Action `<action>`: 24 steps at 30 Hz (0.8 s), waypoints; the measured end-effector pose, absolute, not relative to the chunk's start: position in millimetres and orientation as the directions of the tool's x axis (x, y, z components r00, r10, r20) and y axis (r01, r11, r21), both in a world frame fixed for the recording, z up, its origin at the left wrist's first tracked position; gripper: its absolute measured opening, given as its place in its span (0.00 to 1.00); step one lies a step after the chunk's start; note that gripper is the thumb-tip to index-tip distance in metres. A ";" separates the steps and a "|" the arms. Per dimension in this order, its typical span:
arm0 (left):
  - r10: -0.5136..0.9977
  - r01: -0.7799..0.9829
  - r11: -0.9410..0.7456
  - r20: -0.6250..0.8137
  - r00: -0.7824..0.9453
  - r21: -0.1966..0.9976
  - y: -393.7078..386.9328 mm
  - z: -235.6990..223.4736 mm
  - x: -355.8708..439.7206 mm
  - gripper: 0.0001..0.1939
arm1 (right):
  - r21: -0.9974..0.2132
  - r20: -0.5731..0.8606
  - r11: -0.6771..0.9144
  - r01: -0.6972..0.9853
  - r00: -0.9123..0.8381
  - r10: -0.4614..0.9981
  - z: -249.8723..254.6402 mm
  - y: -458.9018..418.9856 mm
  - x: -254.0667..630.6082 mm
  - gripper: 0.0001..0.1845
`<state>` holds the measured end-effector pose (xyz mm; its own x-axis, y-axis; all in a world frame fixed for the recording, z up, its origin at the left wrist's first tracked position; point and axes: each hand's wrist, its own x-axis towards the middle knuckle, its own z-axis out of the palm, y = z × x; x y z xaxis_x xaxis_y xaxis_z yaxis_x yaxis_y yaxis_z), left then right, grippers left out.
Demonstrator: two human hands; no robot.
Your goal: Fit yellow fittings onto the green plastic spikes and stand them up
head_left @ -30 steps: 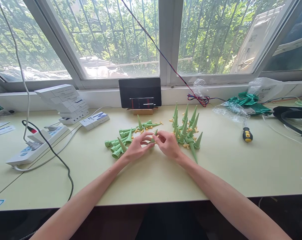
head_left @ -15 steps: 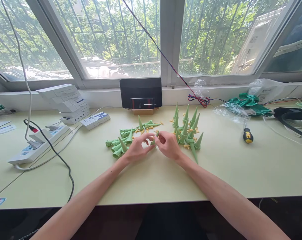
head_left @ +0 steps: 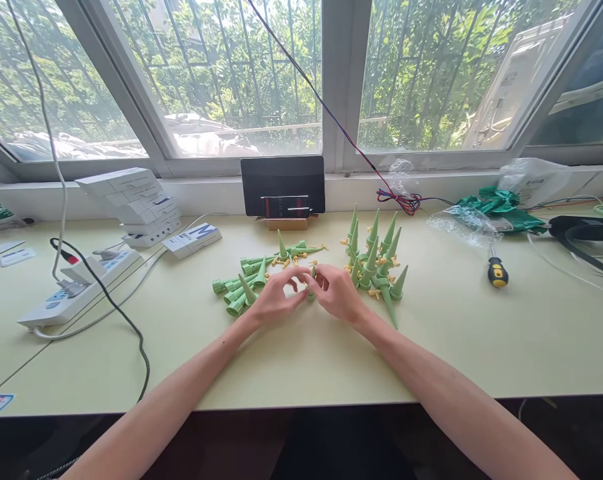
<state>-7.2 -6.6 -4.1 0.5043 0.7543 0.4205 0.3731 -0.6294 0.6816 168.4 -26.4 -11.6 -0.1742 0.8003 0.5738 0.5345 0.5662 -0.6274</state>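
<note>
Between my two hands, just above the table, is a green plastic cone spike, largely hidden by the fingers. My left hand is closed on it with thumb and fingertips from the left. From the other side my right hand pinches it near the top. To the left lie several loose green spikes, some on their sides and some standing point up. On the right a cluster of green spikes with small yellow valves stands mostly upright. Small yellow pieces lie behind my left hand.
A black tablet with a phone before it stands at the window. White boxes and a power strip are on the left. A screwdriver, green plastic bag and black headset lie right.
The green spike between my hands has turned from tilted to more upright. My hands stay in nearly the same place; the whole view has shifted slightly.
</note>
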 end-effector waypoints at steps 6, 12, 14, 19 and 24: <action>0.778 0.396 -0.626 0.498 0.383 0.672 -6.8 -5.6 -6.2 0.13 | -0.588 0.658 0.564 0.581 -0.063 0.750 2.0 -28.8 176.0 0.15; 0.786 0.415 -0.616 0.491 0.375 0.669 -5.5 -10.5 -3.3 0.11 | -0.563 0.748 0.540 0.626 0.108 0.654 55.5 -34.7 190.9 0.10; 0.784 0.414 -0.620 0.498 0.372 0.666 -5.5 -10.6 -2.7 0.11 | -0.546 0.757 0.539 0.642 0.102 0.645 72.2 -31.5 195.0 0.08; 0.783 0.425 -0.622 0.504 0.365 0.658 -4.7 -10.8 -1.7 0.10 | -0.435 0.660 0.486 0.758 -0.098 0.744 77.8 -5.8 197.7 0.09; 0.784 0.435 -0.620 0.498 0.370 0.654 -4.6 -11.2 -0.8 0.10 | -0.382 0.479 0.391 0.837 -0.182 0.859 65.1 19.8 190.4 0.15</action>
<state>-0.8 -4.6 -11.2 0.3698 0.7845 0.4979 0.4347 -0.6197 0.6535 190.4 19.8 65.1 -0.1819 0.8585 0.4794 0.8372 0.3909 -0.3824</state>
